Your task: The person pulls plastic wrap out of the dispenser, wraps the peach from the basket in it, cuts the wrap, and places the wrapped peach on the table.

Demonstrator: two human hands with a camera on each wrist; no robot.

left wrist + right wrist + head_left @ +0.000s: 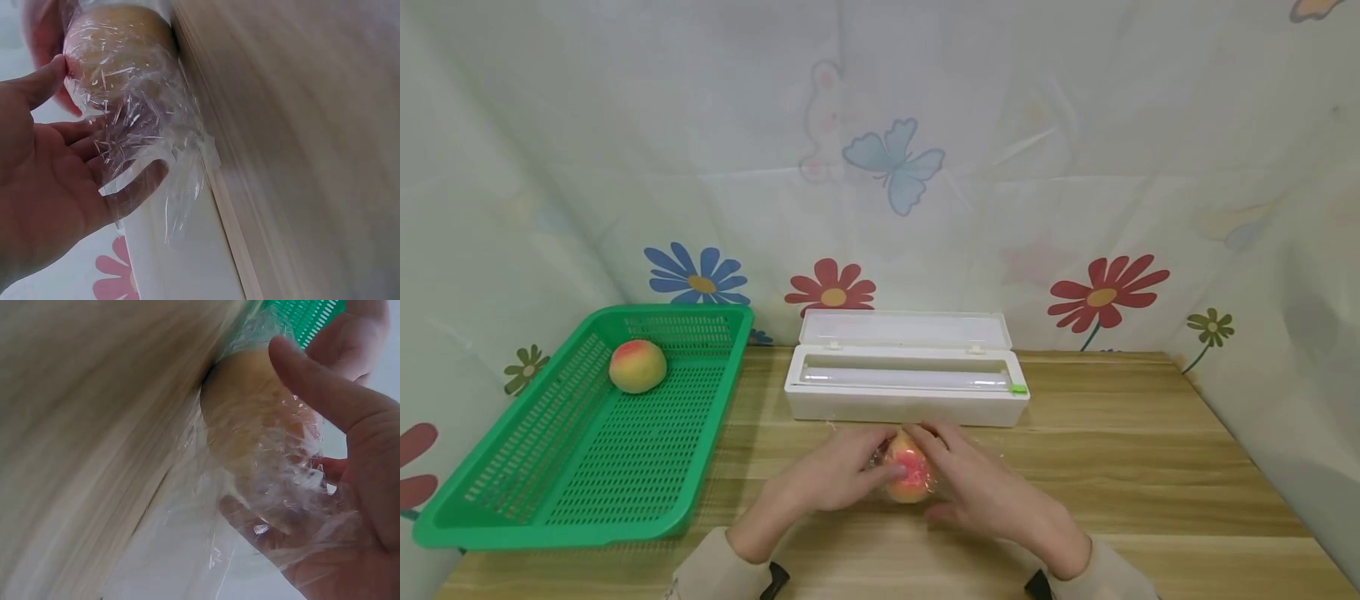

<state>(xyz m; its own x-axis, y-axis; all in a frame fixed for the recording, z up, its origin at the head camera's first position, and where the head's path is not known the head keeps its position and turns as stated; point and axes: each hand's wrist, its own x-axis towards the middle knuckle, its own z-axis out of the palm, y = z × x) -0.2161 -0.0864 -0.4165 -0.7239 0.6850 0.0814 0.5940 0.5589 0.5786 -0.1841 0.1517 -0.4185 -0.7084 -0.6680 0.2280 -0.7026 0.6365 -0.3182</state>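
Note:
A peach (907,482), loosely covered in clear cling film (134,119), sits on the wooden table between my two hands. My left hand (842,468) is at its left side, with the thumb tip against the peach and the other fingers spread among the crumpled film. On the opposite side, my right hand (988,492) reaches its fingertips to the top of the peach. Its thumb (312,378) is held out across the near side in the right wrist view. Loose film (294,519) drapes over the right fingers.
Behind the peach stands a white cling film dispenser (906,408), lid raised, a roll (906,377) inside and a green slider (1018,389) at its right end. To the left, a green basket (625,533) holds another peach (637,367). A printed curtain (970,225) backs the table.

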